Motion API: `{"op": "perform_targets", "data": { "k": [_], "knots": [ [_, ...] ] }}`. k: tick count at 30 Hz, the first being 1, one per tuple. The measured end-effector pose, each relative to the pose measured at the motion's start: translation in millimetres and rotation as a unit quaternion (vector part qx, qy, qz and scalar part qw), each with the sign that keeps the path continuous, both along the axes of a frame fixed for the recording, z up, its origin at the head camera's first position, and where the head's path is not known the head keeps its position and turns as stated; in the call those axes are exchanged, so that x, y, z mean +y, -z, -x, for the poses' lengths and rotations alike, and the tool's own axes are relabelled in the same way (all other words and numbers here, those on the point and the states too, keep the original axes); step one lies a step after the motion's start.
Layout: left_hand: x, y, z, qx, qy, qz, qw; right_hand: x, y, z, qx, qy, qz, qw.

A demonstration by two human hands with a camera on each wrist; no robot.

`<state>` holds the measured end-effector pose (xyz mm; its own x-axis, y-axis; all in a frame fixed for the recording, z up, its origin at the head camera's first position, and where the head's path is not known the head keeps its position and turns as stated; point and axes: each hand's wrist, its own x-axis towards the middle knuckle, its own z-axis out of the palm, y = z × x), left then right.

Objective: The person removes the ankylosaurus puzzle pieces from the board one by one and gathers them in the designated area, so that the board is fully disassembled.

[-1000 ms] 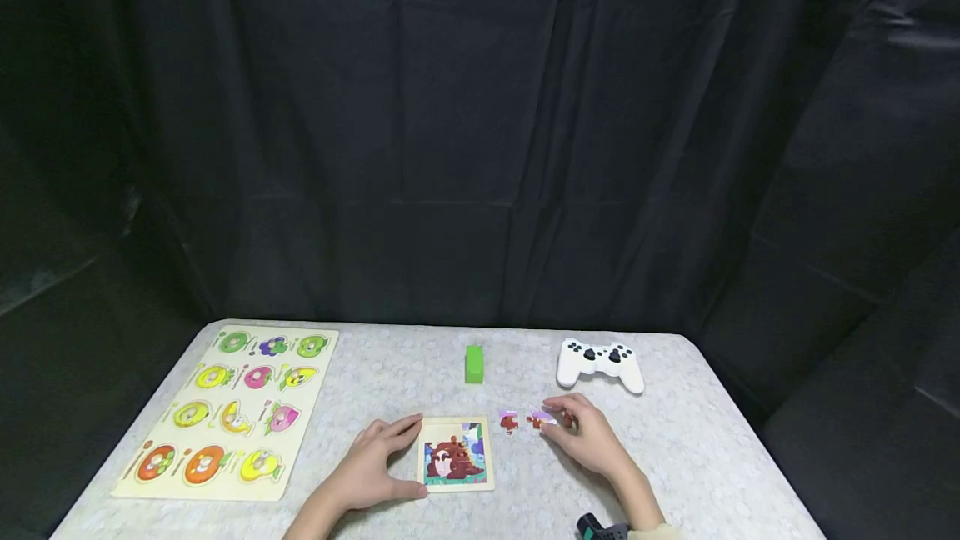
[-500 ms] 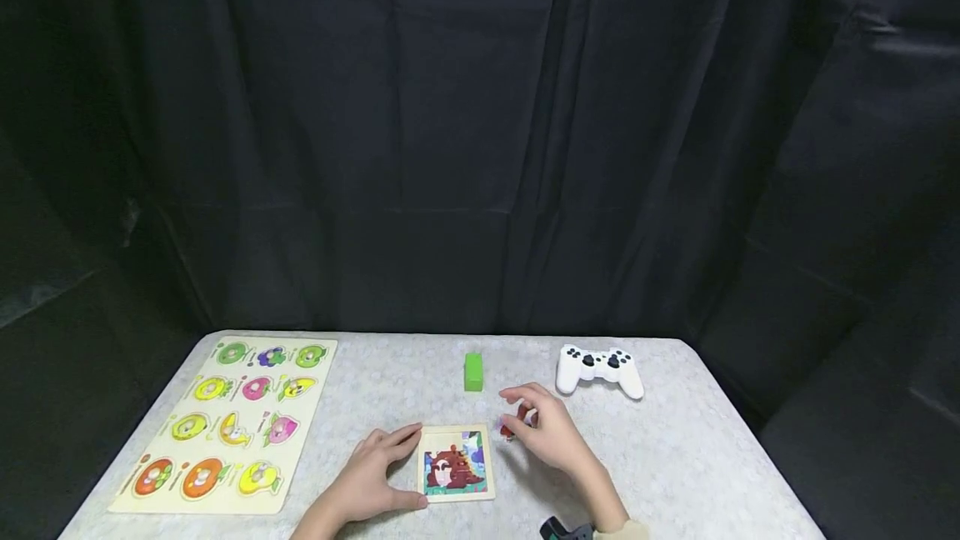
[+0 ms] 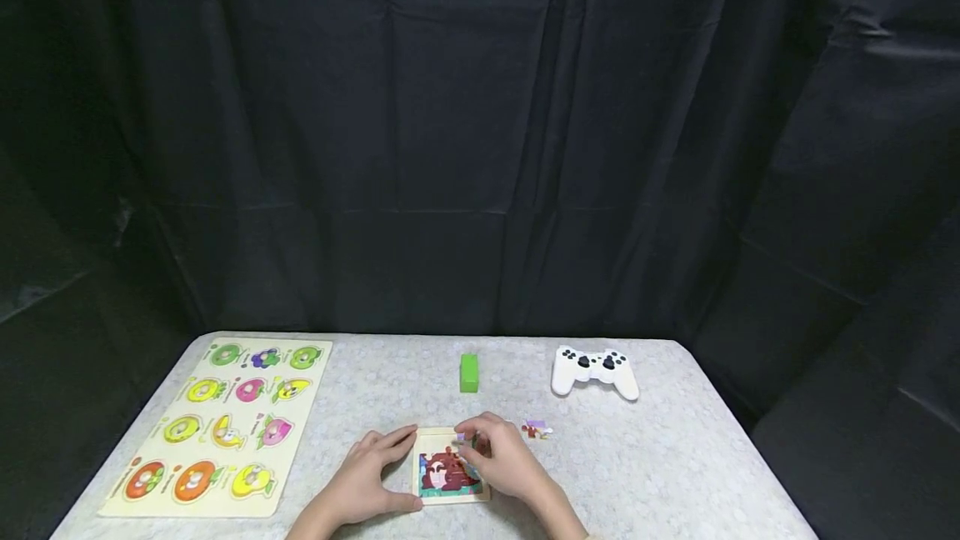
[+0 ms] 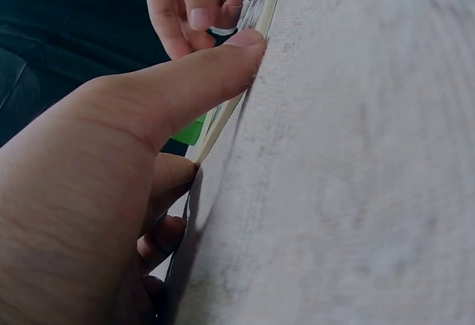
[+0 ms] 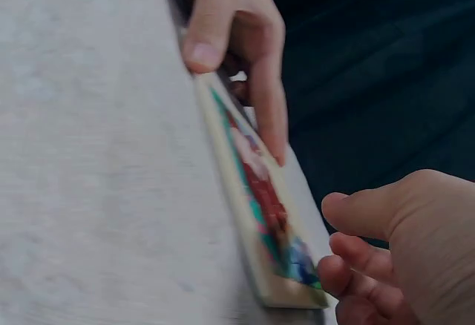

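The left hand [image 3: 362,477] is spread wide. Its pointer finger and thumb touch the two left corners of a small wooden frame [image 3: 450,501], just as they did a second ago. The right hand [image 3: 501,458] has moved a lot. A second ago it was off past the frame, by two loose bits. Now it is over the top right part of the frame, with its thumb and pointer finger close together. A purple bit [image 3: 461,437] shows by those fingertips, but I cannot tell if they pinch it or if it lies in the frame.

The picture puzzle [image 3: 444,473] sits in the frame between the two hands. It has a big red-brown shape, and bare wood shows at the top left. Just past the right hand, on its outer side, one loose puzzle piece [image 3: 535,429] lies on the table [image 3: 645,482]. Two lay there before.

Farther out, a green block [image 3: 468,373] is past the frame, ahead of both hands. A white game controller [image 3: 595,372] is ahead of the right hand and off to its right. A fruit board [image 3: 212,508] lies to the left of the left hand. A black curtain [image 3: 480,148] hangs behind it all.
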<state>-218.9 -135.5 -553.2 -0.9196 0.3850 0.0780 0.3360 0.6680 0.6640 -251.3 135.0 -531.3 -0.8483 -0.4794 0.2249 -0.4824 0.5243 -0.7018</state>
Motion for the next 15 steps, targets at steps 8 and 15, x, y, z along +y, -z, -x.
{"op": "perform_targets", "data": {
  "k": [8,15],
  "knots": [
    [0.1,-1.6,-1.2,0.008,0.002,-0.003,1.0000,-8.0,13.2,-2.3,0.036,0.004,-0.005,0.9993],
    [0.4,-2.4,-2.2,0.008,0.004,-0.006,0.9999,-7.4,24.5,-2.2,0.063,0.018,0.004,0.9979]
  ]
}}
